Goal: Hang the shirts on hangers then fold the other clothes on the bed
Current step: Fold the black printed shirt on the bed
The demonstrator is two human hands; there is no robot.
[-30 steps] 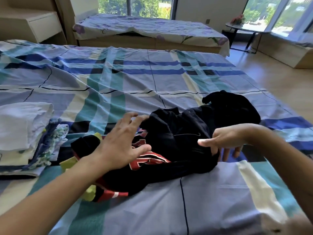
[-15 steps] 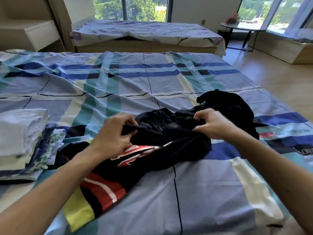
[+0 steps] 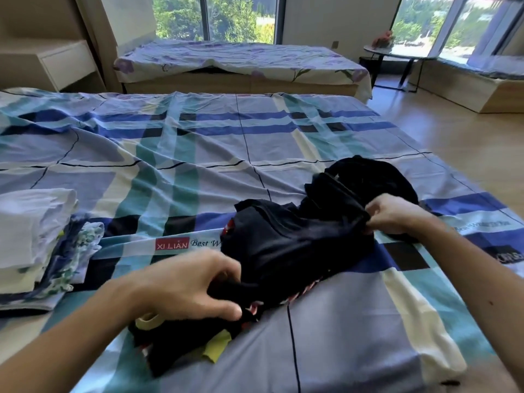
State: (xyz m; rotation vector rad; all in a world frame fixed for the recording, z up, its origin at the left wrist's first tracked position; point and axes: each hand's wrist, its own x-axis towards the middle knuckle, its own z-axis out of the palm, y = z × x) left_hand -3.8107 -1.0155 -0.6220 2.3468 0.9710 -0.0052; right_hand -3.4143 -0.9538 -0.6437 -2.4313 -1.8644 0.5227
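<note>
drawn apart, left hand [image 3: 184, 285] and right hand [image 3: 394, 214] clutch the black garment [image 3: 297, 245] on the plaid bed [image 3: 198, 154]; floral bed [image 3: 241, 61] beyond.

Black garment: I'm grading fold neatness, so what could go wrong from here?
1. The black garment is bunched between the left hand, gripping its near end, and the right hand, pinching its far edge. Folded like this, it would likely trap creases.
2. A dark heap lies right behind the right hand and might get dragged along.
</note>
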